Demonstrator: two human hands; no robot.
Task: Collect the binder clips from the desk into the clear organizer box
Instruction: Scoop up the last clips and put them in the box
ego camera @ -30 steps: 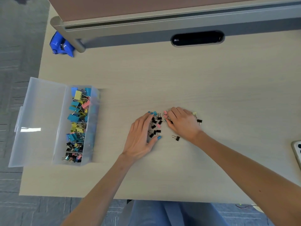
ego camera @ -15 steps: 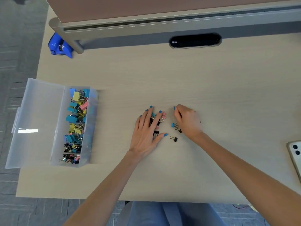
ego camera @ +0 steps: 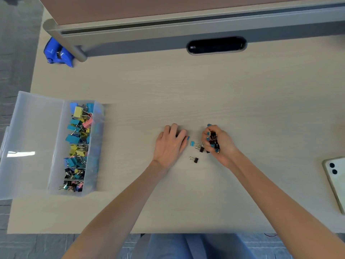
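The pale wood-grain counter [ego camera: 186, 90] carries everything. On its left side sits the clear organizer box [ego camera: 56, 150], its lid [ego camera: 28, 137] lying open to the left and its narrow compartment heaped with blue, yellow, pink and black binder clips [ego camera: 78, 139]. A pale phone [ego camera: 336, 184] lies camera side up at the right edge. The black cable slot [ego camera: 216, 44] at the far side bears a small label too tiny to read. The left hand [ego camera: 171, 144] rests knuckles up, fingers curled under; I cannot tell whether it holds anything. The right hand [ego camera: 218, 144] clenches a bunch of black clips [ego camera: 212, 138]. Between the hands lie a blue clip [ego camera: 192, 143] and a black clip [ego camera: 201, 148], with another black clip [ego camera: 194, 159] nearer.
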